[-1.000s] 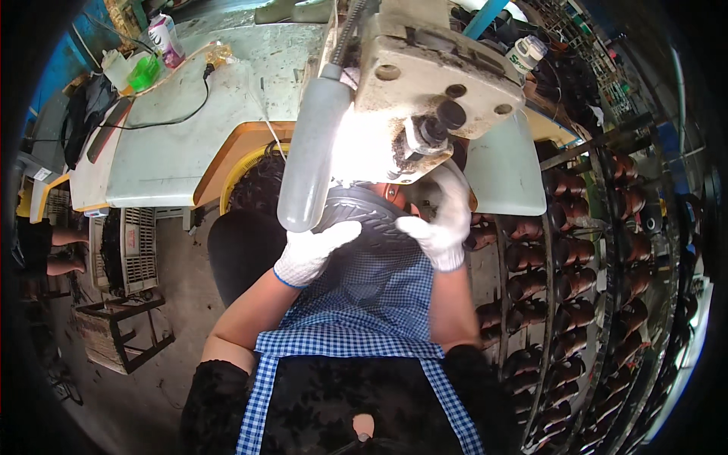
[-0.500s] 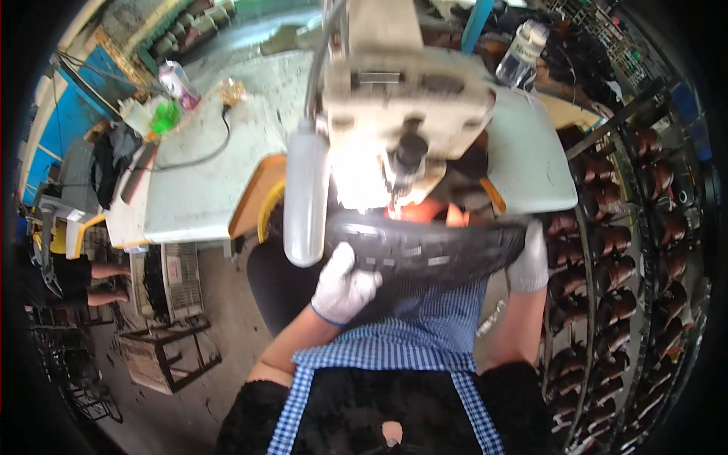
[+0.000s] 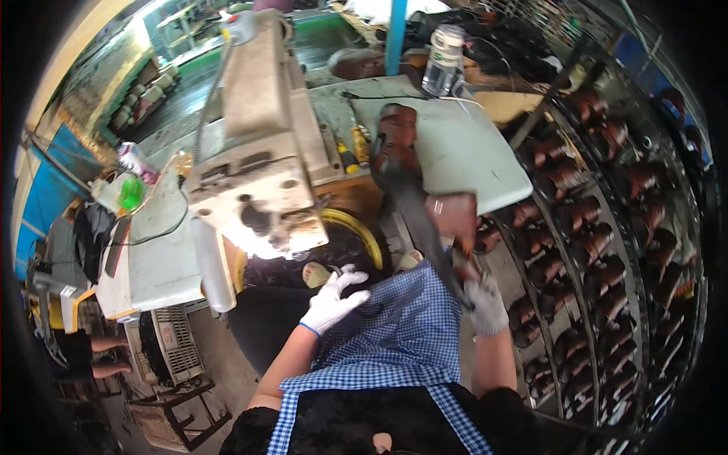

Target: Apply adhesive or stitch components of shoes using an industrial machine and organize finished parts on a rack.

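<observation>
Right hand (image 3: 484,303) closed on heel end of shoe (image 3: 409,189), held in air over right edge of desk (image 3: 485,163). Left hand (image 3: 334,299) empty, fingers spread, over apron (image 3: 394,334). Better to add left hand under sole, to keep toe steady near machine (image 3: 254,167).

A pale worktable (image 3: 470,163) spreads above both hands, with a clear plastic bottle (image 3: 442,61) standing at its far edge and a big grey sewing machine (image 3: 254,163) mounted up-left of the left hand (image 3: 334,301). To the right of the right hand (image 3: 485,303), a curved wire rack (image 3: 599,250) carries rows of brown shoes (image 3: 550,269).
</observation>
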A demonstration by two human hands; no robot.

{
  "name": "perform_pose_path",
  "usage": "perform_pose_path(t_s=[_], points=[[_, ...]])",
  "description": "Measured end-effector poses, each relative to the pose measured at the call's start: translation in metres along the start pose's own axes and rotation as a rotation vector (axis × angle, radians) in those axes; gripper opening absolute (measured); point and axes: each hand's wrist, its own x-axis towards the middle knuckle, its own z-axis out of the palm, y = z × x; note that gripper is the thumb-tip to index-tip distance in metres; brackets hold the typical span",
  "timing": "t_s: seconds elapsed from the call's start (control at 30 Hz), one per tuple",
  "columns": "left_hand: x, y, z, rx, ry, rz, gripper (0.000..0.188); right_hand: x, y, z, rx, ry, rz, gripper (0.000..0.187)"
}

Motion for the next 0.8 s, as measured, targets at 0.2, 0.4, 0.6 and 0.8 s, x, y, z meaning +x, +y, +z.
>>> perform_pose_path(t_s=[0.2,0.4,0.6,0.8], points=[[-0.035,-0.023,-0.001,0.099,-0.176,-0.142,0.032,0.152,-0.032,0.027,-1.571,0.410,-0.686,0.030],[-0.070,-0.032,0.005,-0.227,-0.027,-0.191,0.031,0.205,-0.051,0.083,-1.721,0.501,-0.329,0.065],[-0.069,-0.021,0.013,-0.201,0.018,-0.209,0.033,0.235,-0.012,0.046,-1.578,0.712,-0.650,0.033],[-0.065,-0.019,0.017,-0.175,0.031,-0.080,0.029,0.209,0.045,-0.039,-0.891,0.615,-0.711,0.027]])
